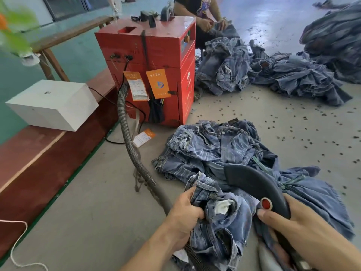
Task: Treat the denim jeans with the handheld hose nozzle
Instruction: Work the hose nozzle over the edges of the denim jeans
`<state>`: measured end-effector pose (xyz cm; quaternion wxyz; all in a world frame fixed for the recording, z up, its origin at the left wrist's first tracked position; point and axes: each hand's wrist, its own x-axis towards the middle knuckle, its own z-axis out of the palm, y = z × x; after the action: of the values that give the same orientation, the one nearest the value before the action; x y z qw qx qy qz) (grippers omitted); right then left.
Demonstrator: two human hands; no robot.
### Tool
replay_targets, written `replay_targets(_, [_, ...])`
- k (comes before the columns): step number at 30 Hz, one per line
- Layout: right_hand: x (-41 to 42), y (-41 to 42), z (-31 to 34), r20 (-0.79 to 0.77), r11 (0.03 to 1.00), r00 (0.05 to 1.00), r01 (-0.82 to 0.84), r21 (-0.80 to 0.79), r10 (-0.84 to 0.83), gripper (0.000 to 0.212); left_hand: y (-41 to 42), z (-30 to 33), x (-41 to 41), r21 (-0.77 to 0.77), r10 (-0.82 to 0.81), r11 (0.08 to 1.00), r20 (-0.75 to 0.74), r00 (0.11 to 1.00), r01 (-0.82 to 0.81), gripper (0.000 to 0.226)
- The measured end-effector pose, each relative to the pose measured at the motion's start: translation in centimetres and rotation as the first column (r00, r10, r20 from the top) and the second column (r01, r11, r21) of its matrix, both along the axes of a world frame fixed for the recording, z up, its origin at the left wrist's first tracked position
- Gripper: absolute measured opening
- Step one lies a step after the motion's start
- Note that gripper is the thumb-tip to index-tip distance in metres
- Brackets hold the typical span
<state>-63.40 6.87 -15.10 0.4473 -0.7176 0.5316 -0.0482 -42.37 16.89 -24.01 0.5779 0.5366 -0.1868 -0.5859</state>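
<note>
Denim is filling the lower middle of the view: the jeans [218, 218] are lying bunched on the floor [93, 216], their upper part lifted off it by the left hand [185, 214]. That hand's grip is clenching a fold of the fabric near a white inner pocket lining. The right hand [298, 225] is grasping the nozzle [256, 186], a dark curved handle with a round red button [266, 203]; the thumb is lying just beside the button, and the nozzle's broad tip is pointing away over the jeans. A grey ribbed hose [127, 130] is running from under the left forearm across the floor to a red box [154, 65], which is carrying orange tags on its front. More jeans are sitting in a heap [211, 145] just beyond the held pair, in the middle of the floor. Further piles [273, 71] are lying near the far right, where a seated person [203, 12] is handling denim behind the red box. A white box [52, 104] is resting on a low reddish ledge [29, 157] along the left edge of the floor. Small dark scraps are scattered over the floor on the right.
</note>
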Motion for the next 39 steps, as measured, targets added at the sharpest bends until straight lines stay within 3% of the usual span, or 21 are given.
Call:
replay_targets(2, [-0.6,0.2,0.1,-0.023,0.999,0.999,-0.05,-0.012,0.049,0.025,-0.1,-0.2,0.2,0.005,0.003,1.0,-0.023,1.0,-0.003,0.069])
replay_targets(6, [0.7,0.9,-0.3,-0.025,0.977,0.986,-0.157,0.144,0.163,0.032,-0.1,-0.3,0.6,0.053,0.022,0.998,-0.036,0.999,-0.02,0.045])
replay_targets(9, [1.3,0.7,-0.9,-0.001,0.991,0.997,-0.073,0.11,0.074,0.029,0.0,-0.9,1.2,0.13,0.11,0.988,-0.177,0.978,-0.088,0.06])
replay_targets(12, [0.5,0.5,-1.1,0.011,0.996,1.0,0.012,0.084,-0.013,0.027,-0.1,-0.7,1.1,0.128,0.102,0.989,-0.235,0.967,-0.073,0.049])
replay_targets(14, [0.0,0.5,-1.1,-0.025,0.997,0.999,-0.022,0.078,0.024,0.026,-0.2,-0.5,0.9,0.147,0.137,0.983,-0.187,0.973,-0.11,0.047])
replay_targets(18, [1.1,1.0,-0.9,-0.055,0.972,0.992,-0.103,0.212,0.117,0.029,-0.1,-0.6,1.0,0.175,0.205,0.967,-0.093,0.974,-0.186,0.06])
replay_targets(23, [0.7,0.1,-1.1,-0.03,0.983,0.989,0.15,0.102,-0.147,0.034,0.3,-0.4,-0.2,0.029,0.043,0.999,-0.2,0.979,-0.038,0.042])
replay_targets(27, [-0.5,0.7,-0.2,0.011,0.985,0.986,0.168,0.033,-0.168,0.018,0.4,-1.0,0.3,-0.007,0.086,0.996,-0.238,0.967,-0.09,0.047])
replay_targets(31, [-0.8,1.6,0.5,-0.006,0.991,0.995,0.097,0.093,-0.097,0.031,0.6,-0.7,0.7,-0.046,0.042,0.997,-0.265,0.963,-0.056,0.046])
replay_targets(35, [-0.6,2.1,0.1,-0.064,0.991,0.998,-0.001,0.131,0.01,0.024,0.5,-0.1,0.0,-0.021,-0.004,1.0,-0.161,0.987,0.001,0.05])
replay_targets(39, [0.7,2.3,-0.5,-0.058,0.985,0.996,-0.061,0.163,0.071,0.027,0.8,0.6,-0.3,0.056,-0.094,0.995,0.151,0.984,0.086,0.047])
